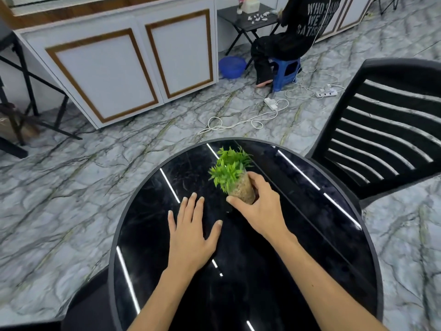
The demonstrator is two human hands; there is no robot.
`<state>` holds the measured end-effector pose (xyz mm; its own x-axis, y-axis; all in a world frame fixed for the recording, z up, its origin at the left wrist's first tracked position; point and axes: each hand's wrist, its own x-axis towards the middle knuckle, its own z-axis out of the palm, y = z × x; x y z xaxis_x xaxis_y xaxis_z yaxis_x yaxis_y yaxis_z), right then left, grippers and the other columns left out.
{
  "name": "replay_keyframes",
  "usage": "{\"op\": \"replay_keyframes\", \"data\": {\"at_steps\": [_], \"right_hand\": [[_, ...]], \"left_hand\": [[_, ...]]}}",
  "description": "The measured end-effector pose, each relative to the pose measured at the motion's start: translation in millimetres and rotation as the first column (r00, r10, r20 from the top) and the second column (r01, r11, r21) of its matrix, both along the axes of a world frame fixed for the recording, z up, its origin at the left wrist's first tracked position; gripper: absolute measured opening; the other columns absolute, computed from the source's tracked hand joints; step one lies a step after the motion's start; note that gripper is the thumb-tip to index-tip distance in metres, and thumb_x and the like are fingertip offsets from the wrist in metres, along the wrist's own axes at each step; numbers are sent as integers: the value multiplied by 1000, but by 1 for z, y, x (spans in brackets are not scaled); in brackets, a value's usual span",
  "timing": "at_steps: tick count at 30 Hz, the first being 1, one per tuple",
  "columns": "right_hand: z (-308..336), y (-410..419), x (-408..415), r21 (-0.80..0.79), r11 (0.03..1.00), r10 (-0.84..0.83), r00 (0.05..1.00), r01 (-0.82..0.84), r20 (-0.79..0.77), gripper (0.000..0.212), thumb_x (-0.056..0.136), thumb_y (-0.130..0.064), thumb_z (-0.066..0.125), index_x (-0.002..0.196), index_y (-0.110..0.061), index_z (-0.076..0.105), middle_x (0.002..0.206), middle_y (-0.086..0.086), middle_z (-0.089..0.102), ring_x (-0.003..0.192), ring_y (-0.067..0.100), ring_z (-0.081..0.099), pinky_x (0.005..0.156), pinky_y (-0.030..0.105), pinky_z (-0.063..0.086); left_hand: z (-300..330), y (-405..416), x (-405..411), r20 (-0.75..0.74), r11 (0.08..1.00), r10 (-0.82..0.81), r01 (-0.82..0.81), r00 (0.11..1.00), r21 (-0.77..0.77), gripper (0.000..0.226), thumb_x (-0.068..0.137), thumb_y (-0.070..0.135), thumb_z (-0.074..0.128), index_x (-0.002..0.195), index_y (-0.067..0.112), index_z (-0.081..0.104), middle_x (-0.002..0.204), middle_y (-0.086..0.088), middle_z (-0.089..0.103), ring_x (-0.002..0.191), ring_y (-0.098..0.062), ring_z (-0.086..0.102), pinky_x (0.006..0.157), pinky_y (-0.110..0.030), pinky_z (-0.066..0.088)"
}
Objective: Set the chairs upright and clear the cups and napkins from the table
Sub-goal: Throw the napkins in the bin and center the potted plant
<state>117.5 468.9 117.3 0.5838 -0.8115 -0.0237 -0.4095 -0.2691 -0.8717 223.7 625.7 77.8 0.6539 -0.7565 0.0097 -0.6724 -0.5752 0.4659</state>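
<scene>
Black and glossy, the round table (298,247) fills the lower middle of the frame, and your right hand (260,206) is wrapped around the speckled pot of a small green plant (235,180) near the table's centre, thumb on the near side and fingers on the far side. The pot leans toward the upper left, so it looks mid-placement rather than settled. Your left hand (191,232) lies flat with its fingers spread on the tabletop just beside it, holding nothing.

To finish this well, bring the pot base down level before you let go, and let the flat hand keep the table from rocking. Release only once the plant stands without leaning; a tilted pot on a slick surface may slide or tip.

Counting what shows: one table, one plant, and one black slatted chair (381,130) standing upright at the right edge of the frame, close against the table. A dark shape at the lower left may be another seat, but you cannot tell from here. No cups and no napkins are visible on the tabletop, so that part of the job looks done. Elsewhere, one person sits on one blue stool (285,72) at the top of the frame.
</scene>
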Motion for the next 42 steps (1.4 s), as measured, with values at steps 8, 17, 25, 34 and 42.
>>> {"op": "replay_keyframes", "data": {"at_steps": [8, 17, 25, 34, 42], "right_hand": [[-9, 46, -46, 95, 995, 0, 993, -11, 122, 64, 67, -34, 90, 122, -30, 57, 106, -14, 72, 104, 3, 66, 93, 25, 51], [-15, 65, -65, 133, 991, -15, 987, -6, 160, 64, 68, -28, 92, 122, -23, 58, 106, -15, 72, 107, 2, 64, 97, 25, 50], [-19, 63, -65, 129, 992, -15, 984, -8, 176, 57, 71, -28, 89, 118, -25, 57, 104, -13, 72, 102, 6, 66, 92, 25, 52], [-23, 64, -67, 91, 996, -7, 983, -10, 185, 57, 71, -28, 89, 118, -24, 58, 104, -13, 71, 102, 5, 66, 92, 24, 52], [-23, 64, -71, 122, 992, 10, 979, -36, 205, 62, 69, -33, 90, 120, -26, 57, 110, -15, 70, 108, 3, 63, 96, 24, 51]], "left_hand": [[-9, 43, -49, 43, 1000, -12, 11, 999, 24, 80, 92, 68, 31, 156, 19, 32, 167, 4, 20, 156, -15, 6, 125, -49, -1], [-14, 55, -71, 136, 998, -3, -6, 991, 68, 77, 94, 66, 31, 154, 17, 36, 166, 2, 23, 155, -17, 13, 125, -51, 7], [-13, 55, -71, 168, 998, 1, -13, 986, 69, 77, 94, 65, 31, 155, 17, 35, 166, 2, 24, 155, -16, 14, 125, -51, 9], [-14, 54, -71, 164, 997, 10, -23, 986, 75, 77, 94, 66, 31, 155, 19, 34, 166, 3, 24, 155, -15, 14, 126, -51, 10], [-13, 54, -71, 157, 997, 18, -30, 987, 73, 78, 93, 67, 31, 155, 20, 34, 166, 5, 24, 155, -14, 15, 126, -49, 9]]}}
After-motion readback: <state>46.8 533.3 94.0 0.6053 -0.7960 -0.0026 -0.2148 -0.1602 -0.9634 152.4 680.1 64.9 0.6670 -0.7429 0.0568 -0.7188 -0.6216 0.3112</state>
